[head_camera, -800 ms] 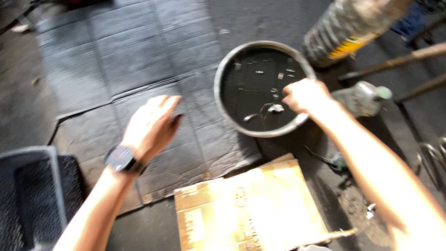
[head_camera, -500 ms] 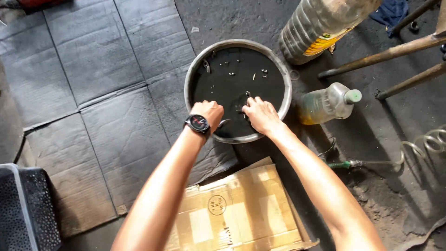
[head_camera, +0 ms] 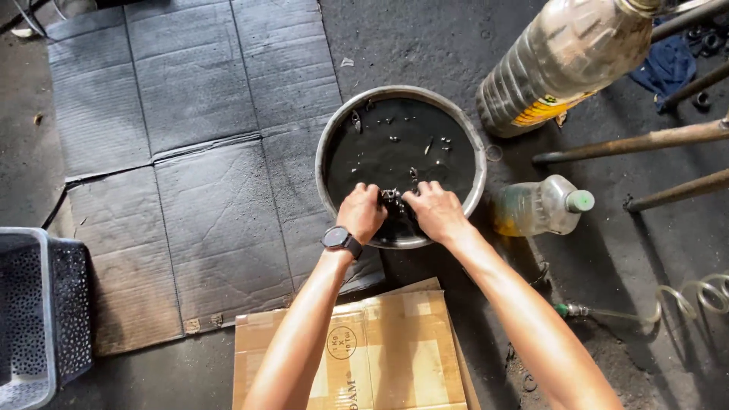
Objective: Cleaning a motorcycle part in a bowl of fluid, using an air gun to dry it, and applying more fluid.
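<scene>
A round metal basin (head_camera: 328, 144) full of black oily liquid sits on the floor, with several small metal parts lying in it. My left hand (head_camera: 363, 212), a dark watch on its wrist, and my right hand (head_camera: 436, 211) meet over the basin's near edge. Together they grip a small dark metal part (head_camera: 392, 199) between their fingers, just above the liquid.
Flattened grey cardboard sheets (head_camera: 190, 152) cover the floor to the left. A brown cardboard box (head_camera: 395, 357) lies below my arms. A small plastic bottle (head_camera: 539, 206) and a large dirty bottle (head_camera: 562, 61) lie right of the basin. Metal rods (head_camera: 638, 142), a coiled hose (head_camera: 683, 292), a perforated crate (head_camera: 38, 304).
My left hand has swung from the cardboard sheets into the basin. Both hands have come together at its near edge and closed on a small part.
</scene>
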